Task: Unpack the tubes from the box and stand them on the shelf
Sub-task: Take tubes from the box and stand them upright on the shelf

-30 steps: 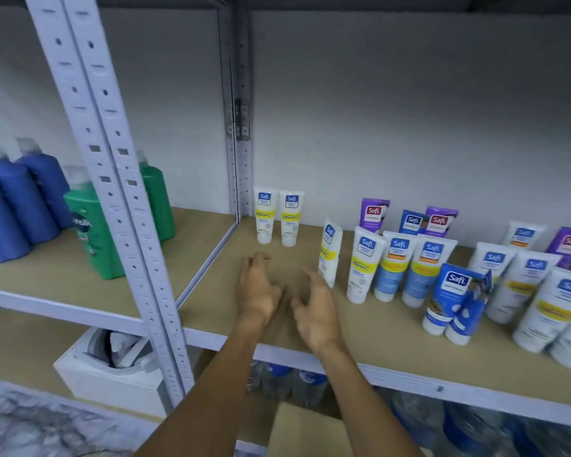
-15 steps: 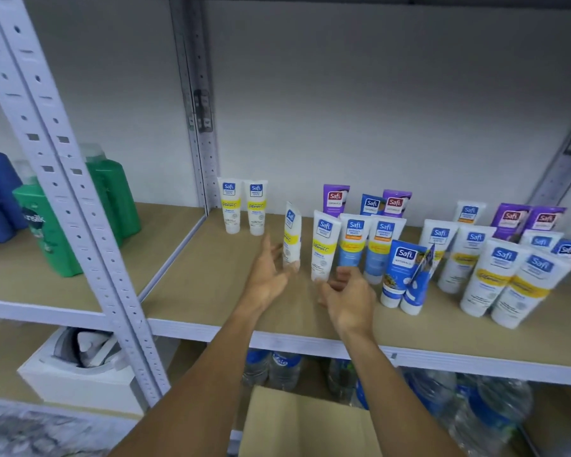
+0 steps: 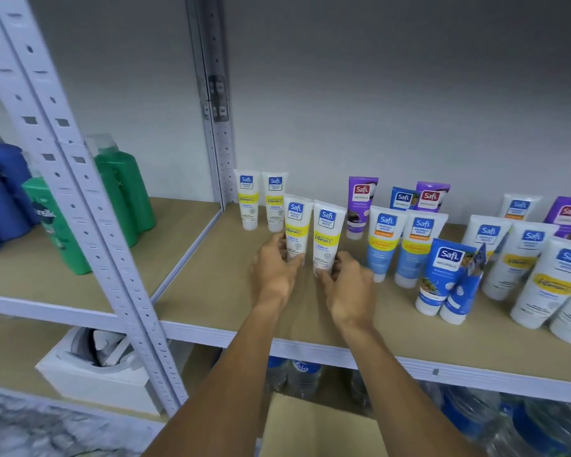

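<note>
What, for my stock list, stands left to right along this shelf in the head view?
Blue plastic bottles, green plastic bottles, two rear white yellow-banded tubes, matching tube gripped by the left hand, twin tube gripped by the right hand, purple plastic tube, two white-and-light-blue tubes, dark blue tube pair.

Head-worn view, close, down onto shelf [image 3: 211, 278].

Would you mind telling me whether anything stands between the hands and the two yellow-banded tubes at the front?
Nothing visible does. The left hand holds the left front tube near its cap, and the right hand holds the right front tube beside it, both standing on the shelf.
</note>
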